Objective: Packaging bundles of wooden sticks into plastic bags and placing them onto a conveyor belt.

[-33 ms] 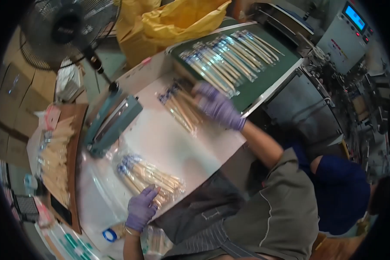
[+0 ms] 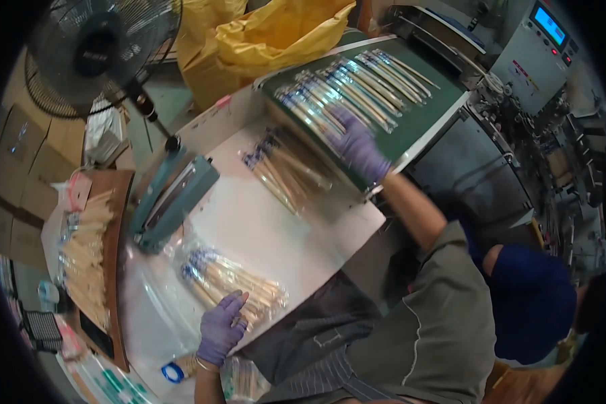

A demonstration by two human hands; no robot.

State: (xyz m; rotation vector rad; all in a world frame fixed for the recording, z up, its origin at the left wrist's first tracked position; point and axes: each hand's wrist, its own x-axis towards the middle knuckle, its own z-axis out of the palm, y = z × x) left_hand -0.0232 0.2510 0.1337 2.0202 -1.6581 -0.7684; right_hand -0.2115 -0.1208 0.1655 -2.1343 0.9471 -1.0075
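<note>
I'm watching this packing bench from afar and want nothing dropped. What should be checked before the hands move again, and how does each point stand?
1. Left hand steadying the bagged bundle of wrapped sticks: ok, fingers rest on it.
2. Right hand on the wrapped sticks at the green belt edge: ok, it touches them.
3. Loose pile of sticks lying fully on the white table: ok.
4. Bag mouth open: cannot tell.
5. Teal heat sealer apart from both piles: ok.
6. Belt running or stopped: cannot tell.
</note>
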